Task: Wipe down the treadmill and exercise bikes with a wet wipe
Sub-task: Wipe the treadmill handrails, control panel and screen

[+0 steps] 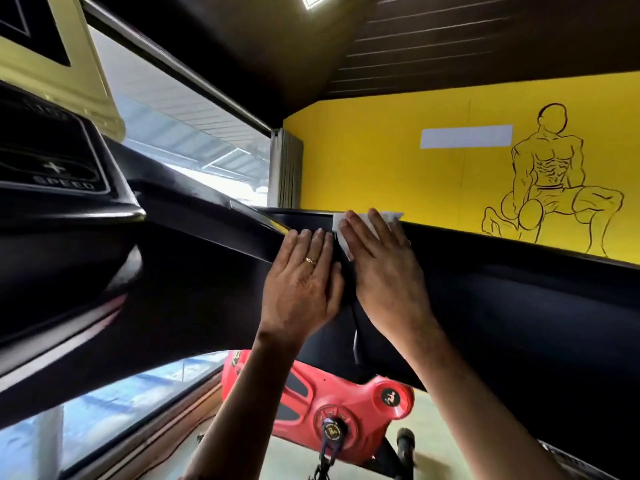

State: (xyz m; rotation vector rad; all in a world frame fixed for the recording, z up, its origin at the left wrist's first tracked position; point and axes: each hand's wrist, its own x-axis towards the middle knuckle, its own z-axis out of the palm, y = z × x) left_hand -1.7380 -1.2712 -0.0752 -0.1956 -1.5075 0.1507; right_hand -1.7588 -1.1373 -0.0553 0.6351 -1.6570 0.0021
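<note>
two bare forearms rise from the bottom edge, and both hands lie flat, fingers straight, on the black side rail (519, 299) of the treadmill. left hand (301, 271) rests palm-down on the rail, a gold ring (310, 260) on one finger, holding nothing. just beside it, almost touching, the right hand (384, 271) presses the white wet wipe (341, 225) against the rail's upper edge. the wipe's corners show past the fingertips and beside the index finger. at far left, the treadmill console (52, 161) looms close, with a "+" and the word "speed" readable. below the arms stands a red exercise bike (346, 400). behind the rail is a yellow wall (363, 161) with a line drawing of a muscular figure (550, 178), and a grey curtain (285, 168) hangs at the window's edge.
</note>
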